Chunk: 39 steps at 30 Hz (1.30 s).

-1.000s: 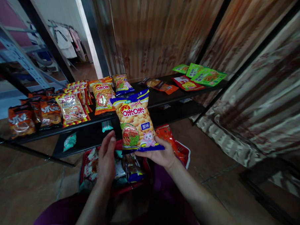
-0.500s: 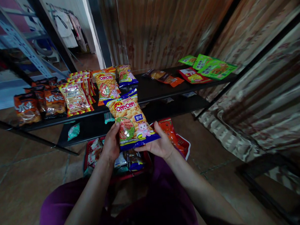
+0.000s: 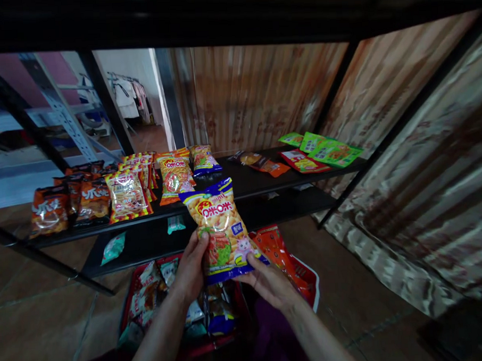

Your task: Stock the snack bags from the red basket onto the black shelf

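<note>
Blue-and-yellow snack bag [image 3: 221,232], held by us with its printed face up, in front of the black shelf [image 3: 247,184] and lower than its surface. Our left hand [image 3: 192,268] grips the bag's left edge, thumb on the front; our right hand [image 3: 269,280] supports the lower right corner, its thumb also on the front. Both grips are thus narrow, closed on this one bag. From them the bag extends away toward the shelf, its long axis running out from us and its far end canted slightly left. Our left hand lies marginally nearer the shelf than our right.

On the shelf, beyond the bag's far end, we see an orange-and-yellow bag [image 3: 173,178] upright, with a small blue-based packet [image 3: 204,160] just beside it. Dark-and-orange bags [image 3: 48,213] occupy the shelf's left end; green packets [image 3: 339,152] lie flat toward its right end. Below and in front of the shelf, under our hands, is a red basket [image 3: 128,293] of mixed packets.
</note>
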Motion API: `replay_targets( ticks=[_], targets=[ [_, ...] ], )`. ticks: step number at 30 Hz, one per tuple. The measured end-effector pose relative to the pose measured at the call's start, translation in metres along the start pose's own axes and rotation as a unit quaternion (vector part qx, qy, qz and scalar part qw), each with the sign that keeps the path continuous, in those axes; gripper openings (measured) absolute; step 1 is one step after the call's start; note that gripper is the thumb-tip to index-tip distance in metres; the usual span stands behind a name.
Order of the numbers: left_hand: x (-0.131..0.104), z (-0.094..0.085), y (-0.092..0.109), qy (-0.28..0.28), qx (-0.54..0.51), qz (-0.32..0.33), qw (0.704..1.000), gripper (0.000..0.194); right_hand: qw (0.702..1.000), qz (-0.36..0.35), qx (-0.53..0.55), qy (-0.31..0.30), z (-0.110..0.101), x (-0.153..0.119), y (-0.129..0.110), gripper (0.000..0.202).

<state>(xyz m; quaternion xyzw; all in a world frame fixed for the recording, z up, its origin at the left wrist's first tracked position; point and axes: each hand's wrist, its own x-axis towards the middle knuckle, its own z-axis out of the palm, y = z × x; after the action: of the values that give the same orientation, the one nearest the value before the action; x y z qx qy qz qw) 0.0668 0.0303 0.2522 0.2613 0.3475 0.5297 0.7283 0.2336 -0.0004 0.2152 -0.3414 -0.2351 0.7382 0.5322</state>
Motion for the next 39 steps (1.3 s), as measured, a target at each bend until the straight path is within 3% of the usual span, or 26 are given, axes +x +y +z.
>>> replay_targets(
  ticks=[3, 7, 14, 19, 23, 29, 35, 39],
  targets=[
    [0.000, 0.004, -0.005, -0.044, -0.001, -0.029, 0.999, 0.068, 0.999, 0.013, 0.041, 0.015, -0.012, 0.001, -0.005, 0.042],
    [0.009, 0.006, -0.017, -0.056, 0.027, -0.043, 0.997, 0.093, 0.997, 0.011, 0.064, 0.039, -0.026, 0.012, -0.013, 0.031],
    [0.057, 0.013, -0.024, -0.017, 0.071, 0.050, 0.996, 0.083, 0.998, -0.036, 0.034, 0.045, -0.028, 0.053, -0.039, 0.036],
    [0.096, 0.023, -0.003, -0.009, 0.094, 0.089, 0.991, 0.079, 0.996, -0.067, -0.005, 0.059, -0.020, 0.090, -0.070, 0.038],
    [0.142, 0.030, 0.015, 0.025, 0.112, 0.163, 0.980, 0.076, 0.993, -0.078, -0.055, 0.073, -0.017, 0.137, -0.100, 0.038],
    [0.199, 0.039, 0.031, 0.131, 0.254, 0.269, 0.920, 0.050, 0.992, -0.089, -0.089, 0.027, -0.008, 0.206, -0.132, 0.034],
    [0.224, 0.039, 0.030, 0.205, 0.448, 0.284, 0.822, 0.051, 0.990, -0.053, -0.120, 0.052, -0.012, 0.252, -0.134, 0.024],
    [0.238, 0.037, 0.027, 0.219, 0.496, 0.289, 0.789, 0.051, 0.987, -0.040, -0.144, 0.059, -0.014, 0.269, -0.134, 0.017]
  ],
)
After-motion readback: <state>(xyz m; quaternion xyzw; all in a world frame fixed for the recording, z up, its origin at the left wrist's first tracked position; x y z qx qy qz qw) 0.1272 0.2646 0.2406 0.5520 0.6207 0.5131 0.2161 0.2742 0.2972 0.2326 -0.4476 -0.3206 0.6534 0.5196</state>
